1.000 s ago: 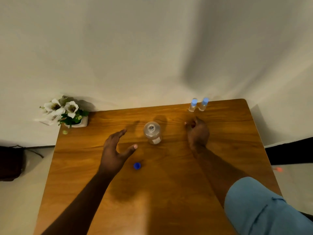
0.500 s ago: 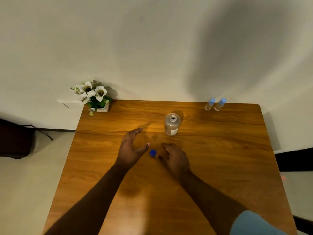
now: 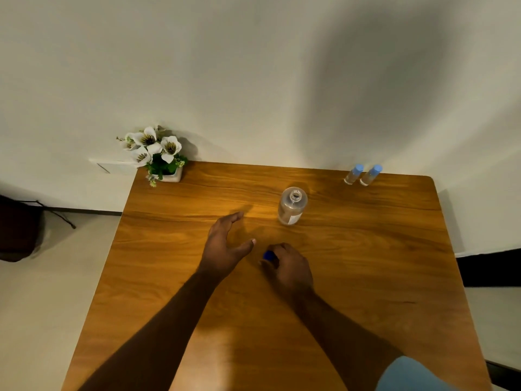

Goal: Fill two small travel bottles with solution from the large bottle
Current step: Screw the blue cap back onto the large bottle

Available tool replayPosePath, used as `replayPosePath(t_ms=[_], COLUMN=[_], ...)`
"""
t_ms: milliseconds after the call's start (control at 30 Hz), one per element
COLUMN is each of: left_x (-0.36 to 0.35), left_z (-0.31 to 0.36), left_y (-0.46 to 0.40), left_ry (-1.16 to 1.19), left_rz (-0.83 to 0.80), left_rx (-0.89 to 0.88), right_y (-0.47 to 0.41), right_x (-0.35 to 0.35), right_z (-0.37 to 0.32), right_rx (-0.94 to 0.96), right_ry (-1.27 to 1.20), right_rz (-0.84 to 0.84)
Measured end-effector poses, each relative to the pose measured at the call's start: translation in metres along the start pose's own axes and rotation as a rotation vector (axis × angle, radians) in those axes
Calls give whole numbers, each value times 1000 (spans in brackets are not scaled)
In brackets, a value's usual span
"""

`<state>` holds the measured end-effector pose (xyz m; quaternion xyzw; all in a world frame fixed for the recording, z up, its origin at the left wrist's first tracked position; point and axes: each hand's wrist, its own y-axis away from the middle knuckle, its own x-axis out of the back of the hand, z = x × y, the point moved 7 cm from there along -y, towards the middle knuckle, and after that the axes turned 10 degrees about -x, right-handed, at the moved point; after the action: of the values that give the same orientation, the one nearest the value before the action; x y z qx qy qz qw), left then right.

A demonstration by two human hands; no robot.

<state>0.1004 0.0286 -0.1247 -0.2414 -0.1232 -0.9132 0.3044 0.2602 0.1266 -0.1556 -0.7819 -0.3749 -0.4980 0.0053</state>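
The large clear bottle [image 3: 292, 206] stands uncapped at the middle back of the wooden table [image 3: 366, 277]. Two small travel bottles [image 3: 362, 174] with light blue caps stand side by side at the back right corner. My right hand [image 3: 287, 266] curls its fingers round the dark blue cap [image 3: 268, 255] on the table in front of the large bottle. My left hand [image 3: 224, 245] hovers just left of the cap, fingers straight and thumb spread, holding nothing.
A small white pot of white flowers [image 3: 158, 155] stands at the table's back left corner. A pale wall runs behind the table. Floor shows on both sides, with a dark object [image 3: 17, 230] at the far left.
My right hand came back from near the travel bottles to the blue cap and closed its fingers on it. The left hand stayed close to the cap. The view shifted.
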Motion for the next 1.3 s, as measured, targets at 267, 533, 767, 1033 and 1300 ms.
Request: replayPosePath(t_ms=[267, 533, 767, 1033, 1300], left_x=[-52, -90, -88, -32, 78], left_z=[41, 56, 57, 140, 282], left_y=[-35, -65, -67, -55, -30], left_ry=[114, 270, 263, 316, 335], left_rz=[-83, -98, -61, 41, 174], left_rx=[-42, -59, -50, -218, -434], right_y=[22, 32, 47, 54, 94], right_x=[54, 100, 108, 182, 362], right_z=[68, 116, 120, 51, -103], right_rx=[-170, -285, -229, -94, 321], right_ry=[-174, -239, -272, -445, -555], right_rz=[71, 235, 243, 345, 444])
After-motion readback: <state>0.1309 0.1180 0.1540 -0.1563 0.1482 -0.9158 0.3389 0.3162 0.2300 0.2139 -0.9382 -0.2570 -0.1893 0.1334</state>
